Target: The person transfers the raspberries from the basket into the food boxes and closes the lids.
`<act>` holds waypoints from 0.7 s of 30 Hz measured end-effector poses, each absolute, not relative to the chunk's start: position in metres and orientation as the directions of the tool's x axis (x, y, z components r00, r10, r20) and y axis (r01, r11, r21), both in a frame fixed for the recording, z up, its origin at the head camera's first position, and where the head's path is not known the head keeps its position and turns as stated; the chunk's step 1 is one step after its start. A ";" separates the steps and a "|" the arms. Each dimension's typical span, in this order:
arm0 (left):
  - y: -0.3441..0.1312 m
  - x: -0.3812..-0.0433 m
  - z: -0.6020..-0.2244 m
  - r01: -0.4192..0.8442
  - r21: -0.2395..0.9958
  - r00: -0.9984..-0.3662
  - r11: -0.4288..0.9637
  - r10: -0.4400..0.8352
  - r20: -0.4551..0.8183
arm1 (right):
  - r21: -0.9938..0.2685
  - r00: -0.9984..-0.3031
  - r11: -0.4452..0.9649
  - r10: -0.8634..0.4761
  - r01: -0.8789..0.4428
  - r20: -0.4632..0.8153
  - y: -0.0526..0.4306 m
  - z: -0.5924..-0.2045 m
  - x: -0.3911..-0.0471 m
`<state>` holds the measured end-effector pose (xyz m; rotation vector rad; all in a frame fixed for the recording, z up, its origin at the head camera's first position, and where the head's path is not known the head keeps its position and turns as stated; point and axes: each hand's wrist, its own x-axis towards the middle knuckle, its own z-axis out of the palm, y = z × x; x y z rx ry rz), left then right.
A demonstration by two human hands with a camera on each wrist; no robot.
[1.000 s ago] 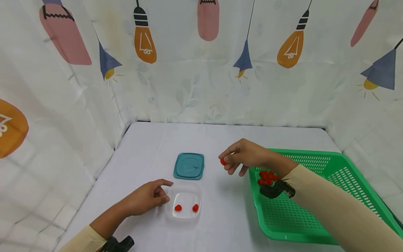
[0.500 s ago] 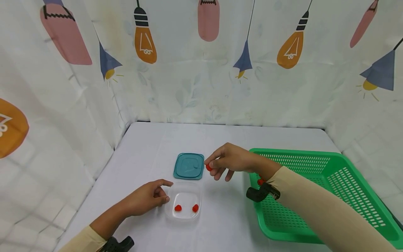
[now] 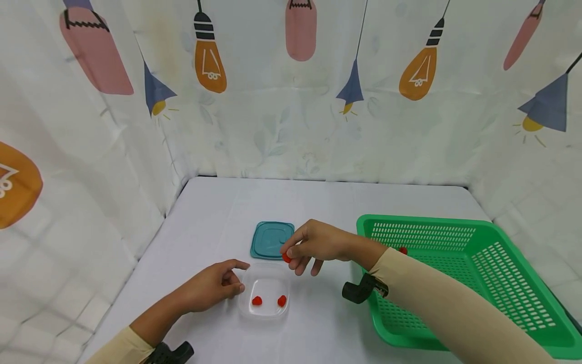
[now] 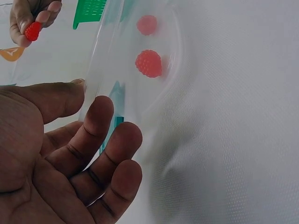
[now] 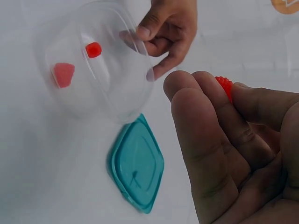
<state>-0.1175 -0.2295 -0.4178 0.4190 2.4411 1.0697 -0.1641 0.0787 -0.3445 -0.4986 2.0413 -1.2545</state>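
1. Right hand (image 3: 316,247), as I see it from my remote seat: thumb and fingertips pinch one small, bumpy, red raspberry (image 3: 286,257). The remaining fingers trail loosely below.
2. That raspberry is up in the air near the far right corner of a clear, square plastic container (image 3: 268,284), outside the rim in my head view.
3. My left hand (image 3: 211,288) grasps nothing fully. Its digits bend loosely, touching the left side of the container at the rim. How firmly they press, I cannot tell.
4. Inside the container, towards the near side, lie two more red berries: a left berry (image 3: 256,301) and a right berry (image 3: 282,301), apart from each other.
5. Just beyond the container, flat on the white cloth-covered table (image 3: 218,212), I find a teal, square plastic lid (image 3: 269,238). The right hand's fingers overlap its near right corner in the head view.
6. To the right sits a large, green, perforated plastic basket (image 3: 423,219). One red piece (image 3: 403,250) peeks out beside the beige right sleeve (image 3: 436,298), which hides part of the basket.
7. Behind everything hangs a white curtain (image 3: 282,126) printed with orange bulbs, blue lamps and pink shapes.
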 end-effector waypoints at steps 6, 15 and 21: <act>-0.230 -0.118 -0.418 0.104 0.753 -0.854 0.650 0.446 -0.268 | -0.892 -0.673 0.452 -0.654 0.020 -0.347 0.067 -0.349 -0.160; -0.231 -0.119 -0.419 0.121 0.755 -0.851 0.644 0.459 -0.255 | -0.888 -0.650 0.458 -0.667 0.027 -0.364 0.060 -0.353 -0.153; -0.231 -0.119 -0.420 0.119 0.758 -0.851 0.641 0.459 -0.255 | -0.878 -0.652 0.478 -0.664 0.008 -0.367 0.061 -0.355 -0.154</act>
